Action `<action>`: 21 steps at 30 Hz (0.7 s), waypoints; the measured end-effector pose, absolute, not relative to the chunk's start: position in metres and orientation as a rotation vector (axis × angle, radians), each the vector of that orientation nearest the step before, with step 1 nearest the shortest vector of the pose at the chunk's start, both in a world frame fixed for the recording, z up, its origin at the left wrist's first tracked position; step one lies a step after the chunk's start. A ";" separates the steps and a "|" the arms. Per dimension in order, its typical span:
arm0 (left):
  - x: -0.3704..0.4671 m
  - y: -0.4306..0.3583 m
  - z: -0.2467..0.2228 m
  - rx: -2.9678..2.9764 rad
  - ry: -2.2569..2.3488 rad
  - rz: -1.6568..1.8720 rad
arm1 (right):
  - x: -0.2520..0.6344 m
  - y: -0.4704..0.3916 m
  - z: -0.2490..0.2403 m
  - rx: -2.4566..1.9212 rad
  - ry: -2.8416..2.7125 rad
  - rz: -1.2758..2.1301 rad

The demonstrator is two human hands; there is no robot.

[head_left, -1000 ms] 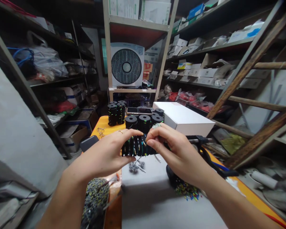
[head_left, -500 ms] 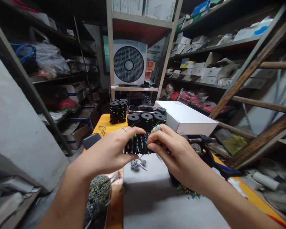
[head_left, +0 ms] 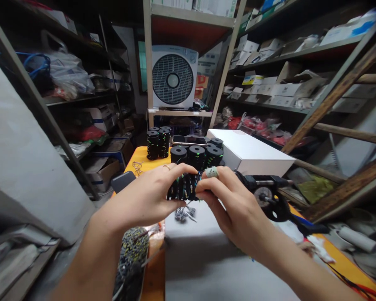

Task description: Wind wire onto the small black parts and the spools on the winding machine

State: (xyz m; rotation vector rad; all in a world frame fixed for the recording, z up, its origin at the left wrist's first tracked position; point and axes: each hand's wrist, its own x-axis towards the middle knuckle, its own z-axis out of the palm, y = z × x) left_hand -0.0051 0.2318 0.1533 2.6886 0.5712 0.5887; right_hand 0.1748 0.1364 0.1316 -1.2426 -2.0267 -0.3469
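Note:
A black spool [head_left: 183, 187] wound with dark line, with small bright bits along it, lies sideways between my hands. My left hand [head_left: 150, 190] grips its left end, thumb below and index finger above. My right hand [head_left: 230, 198], with a pale wrap on one finger, has its fingertips pinched together at the spool's right side; any line between them is too small to make out. Just right of that hand stands a black winding device [head_left: 266, 194] with a round metal part. Below the spool, a small bunch of grey pieces [head_left: 185, 213] rests on the white work surface [head_left: 200, 267].
Several upright black spools [head_left: 196, 155] stand behind my hands, a phone [head_left: 189, 140] lying on some of them. A white box [head_left: 253, 152] sits at the back right. At lower left is a container of small grey and yellow parts [head_left: 133, 246]. A fan [head_left: 174, 77] occupies the shelf ahead.
The view has shifted slightly, so the scene sits a little further right. My right hand has turned a little and now mostly covers the coloured bits below it. My left hand keeps its grip.

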 end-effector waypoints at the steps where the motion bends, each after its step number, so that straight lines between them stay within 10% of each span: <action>1: -0.005 0.232 0.153 2.688 0.571 0.592 | 0.175 0.137 0.128 -1.227 -2.024 -0.375; 21: -0.004 0.235 0.151 2.701 0.550 0.589 | 0.192 0.144 0.100 -0.959 -2.019 -0.734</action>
